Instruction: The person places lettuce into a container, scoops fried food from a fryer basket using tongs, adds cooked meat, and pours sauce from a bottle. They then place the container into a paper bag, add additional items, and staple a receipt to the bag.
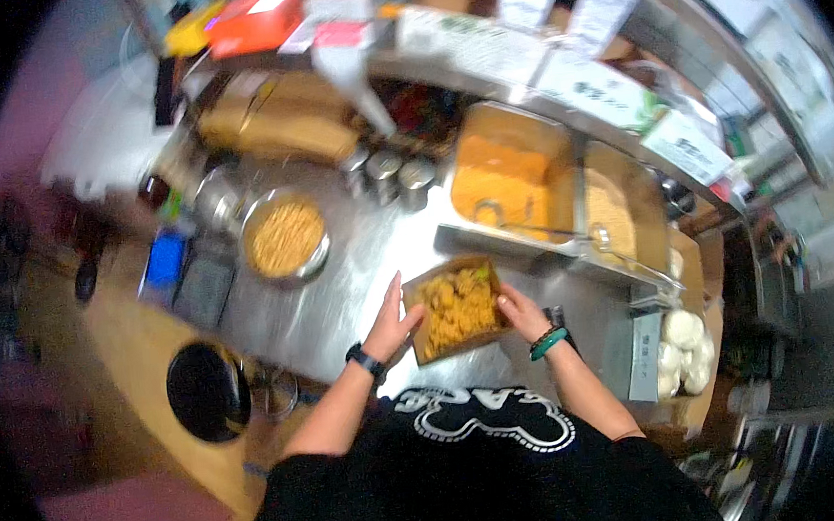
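A brown cardboard food box (419, 342) full of yellow-orange pieces of food (457, 305) is between my two hands, over the steel counter. My left hand (391, 323) is at its left side, the thumb over the rim and the fingers stretched along the outer wall. On the right side, my right hand (524, 312) grips the wall, thumb at the rim. Whether the box's base touches the counter I cannot tell. Blur softens the food's details, though a green bit shows near the far right corner.
A steel bowl of pale yellow strips (287, 238) stands on the counter (347, 303). Beyond the box are a metal pan of orange powder (502, 180) and another of tan crumbs (610, 208). Shaker jars (416, 176), white wrapped bundles (685, 353) and a black round stool (208, 391) surround the work area.
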